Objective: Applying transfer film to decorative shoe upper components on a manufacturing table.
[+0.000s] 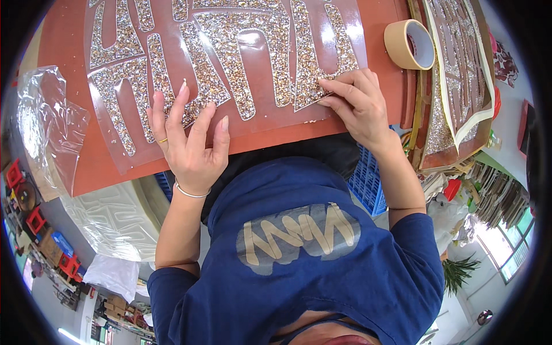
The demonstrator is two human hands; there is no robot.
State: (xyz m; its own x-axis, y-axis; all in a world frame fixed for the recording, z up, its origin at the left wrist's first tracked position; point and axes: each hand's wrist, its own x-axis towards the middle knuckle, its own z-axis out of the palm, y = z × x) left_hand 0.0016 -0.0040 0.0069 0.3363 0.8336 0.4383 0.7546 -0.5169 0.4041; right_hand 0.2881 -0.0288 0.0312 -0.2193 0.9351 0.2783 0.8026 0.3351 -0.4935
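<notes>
Spread over the reddish-brown table (103, 175) is a clear film (339, 118) bearing long panels of gold, silver and brown rhinestones (270, 31), edged with rows of small beads. My left hand (192, 144) wears a ring and a bracelet. Its fingers are apart, and the fingertips lie over the lower stones left of centre. On the right, my right hand (365, 106) has thumb and index finger pinched together beside the bottom corner of a stone panel. Whatever sits between those fingertips is too small to make out.
A tan tape roll (397, 49) stands at the table's right. Beyond it leans a board with another rhinestone sheet (460, 69). Crumpled clear plastic (52, 123) hangs over the left edge. Below are a white moulded sheet (118, 218) and a blue crate (367, 181).
</notes>
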